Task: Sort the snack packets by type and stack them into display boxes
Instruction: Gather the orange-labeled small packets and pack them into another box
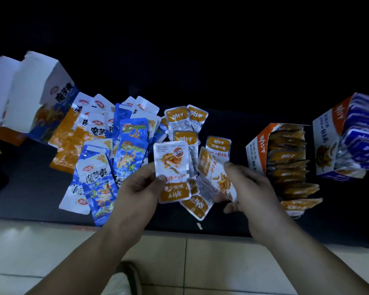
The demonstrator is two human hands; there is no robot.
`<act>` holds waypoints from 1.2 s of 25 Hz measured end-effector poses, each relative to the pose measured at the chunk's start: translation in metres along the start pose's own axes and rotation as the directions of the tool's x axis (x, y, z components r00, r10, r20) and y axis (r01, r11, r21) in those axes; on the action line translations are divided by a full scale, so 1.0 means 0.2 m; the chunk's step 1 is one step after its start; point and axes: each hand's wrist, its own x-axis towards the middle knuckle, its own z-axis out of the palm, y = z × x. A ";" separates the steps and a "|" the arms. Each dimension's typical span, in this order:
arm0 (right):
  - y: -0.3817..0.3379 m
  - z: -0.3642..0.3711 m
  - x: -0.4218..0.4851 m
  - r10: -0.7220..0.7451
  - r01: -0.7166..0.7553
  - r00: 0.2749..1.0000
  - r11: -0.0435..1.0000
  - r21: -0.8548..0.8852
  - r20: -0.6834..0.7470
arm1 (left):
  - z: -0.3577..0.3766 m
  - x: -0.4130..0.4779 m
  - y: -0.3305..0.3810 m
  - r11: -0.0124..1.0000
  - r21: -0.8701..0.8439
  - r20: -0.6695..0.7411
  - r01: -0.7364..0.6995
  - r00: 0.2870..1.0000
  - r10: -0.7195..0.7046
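Dark counter (26,188): open box (41,96) at its left edge, blue packets (98,167) beside it. Your left hand (136,188) pinches an orange packet (173,171), and your right hand (249,188) grips a second packet (219,177) (same type, likely bound together) beside the orange-filled display box (285,158) rightward.

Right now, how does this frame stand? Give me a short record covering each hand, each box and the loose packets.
left hand: pinches first orange packet, printed face toward the camera
right hand: grips second orange packet, tilted; possibly more behind it
near-right box: open, packed with orange packets on edge
far-right box: open, packed with blue packets
left box: open, contents hidden
orange pile: loose, centre
blue pile: loose, overlapping, left of centre
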 end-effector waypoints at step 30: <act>0.10 0.00 0.01 0.055 -0.048 0.996 0.995 -0.091 0.069 | 0.09 0.03 0.00 1.000 0.012 -0.045 0.011 0.999 -0.011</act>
